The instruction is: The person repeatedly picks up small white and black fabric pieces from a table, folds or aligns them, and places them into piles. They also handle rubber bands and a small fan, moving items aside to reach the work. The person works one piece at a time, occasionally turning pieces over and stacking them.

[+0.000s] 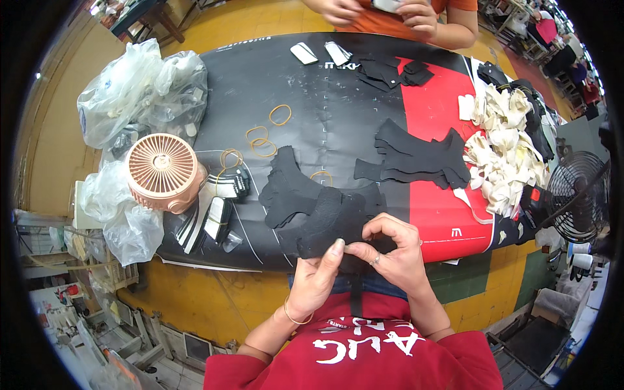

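Close to my body, at the table's near edge, I hold a black fabric piece (335, 221). My left hand (312, 281) is closed, its thumb pressed on the cloth's near edge. Beside it my right hand (394, 253) pinches the same edge, thumb and fingertips together. Just beyond lie more black cut fabric pieces (284, 188), overlapping the held one. A stack of shaped black fabric pieces (422, 159) lies further right. Folds of cloth hide part of my fingers.
A pink fan (162, 170) and plastic bags (146, 94) stand left, near bundled black-and-white strips (218, 218). Rubber bands (260, 140) lie mid-table. Cream fabric pieces (507, 143) are heaped right, beside a black fan (577, 195). Across the table, a person's hands (416, 16) hold something white.
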### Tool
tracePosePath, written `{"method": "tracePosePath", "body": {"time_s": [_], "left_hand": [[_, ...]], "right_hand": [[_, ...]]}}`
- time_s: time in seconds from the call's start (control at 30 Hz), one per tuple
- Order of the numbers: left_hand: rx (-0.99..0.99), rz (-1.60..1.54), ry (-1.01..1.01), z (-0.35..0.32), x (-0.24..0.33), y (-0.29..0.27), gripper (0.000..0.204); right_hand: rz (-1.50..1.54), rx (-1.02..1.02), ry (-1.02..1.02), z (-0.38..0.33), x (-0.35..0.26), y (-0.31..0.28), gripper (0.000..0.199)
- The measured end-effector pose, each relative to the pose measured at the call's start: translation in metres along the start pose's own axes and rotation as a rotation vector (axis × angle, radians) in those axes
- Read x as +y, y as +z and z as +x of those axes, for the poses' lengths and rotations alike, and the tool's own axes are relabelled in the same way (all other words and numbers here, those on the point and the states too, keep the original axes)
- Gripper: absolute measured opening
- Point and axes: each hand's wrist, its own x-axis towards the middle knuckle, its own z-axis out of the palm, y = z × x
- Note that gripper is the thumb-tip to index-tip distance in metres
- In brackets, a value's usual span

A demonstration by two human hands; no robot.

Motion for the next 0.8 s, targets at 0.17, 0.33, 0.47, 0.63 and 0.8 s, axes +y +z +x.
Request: {"method": "tracePosePath", "body": {"time_s": [0.17, 0.33, 0.47, 0.63, 0.8], "left_hand": [[-0.025, 0.016, 0.033, -0.001, -0.007, -0.007, 0.033], [-0.008, -0.121, -0.046, 0.001, -0.001, -0.016, 0.030], [0.006, 0.032, 0.003, 0.001, 0.005, -0.021, 0.032], [0.046, -0.104, 0.084, 0.003, 0.012, -0.027, 0.033], [0.120, 0.001, 0.209, 0.009, 0.019, -0.039, 0.042]], "right_hand": [[0.166, 0.082, 0.305, -0.004, 0.001, 0.005, 0.022], [-0.163, 0.075, -0.082, 0.006, 0.001, -0.006, 0.014], [0.286, -0.262, 0.220, 0.002, -0.007, -0.030, 0.011], [0.444, 0.204, 0.080, 0.003, 0.000, -0.042, 0.009], [0.939, 0.692, 0.219, 0.022, 0.042, -0.065, 0.020]]}}
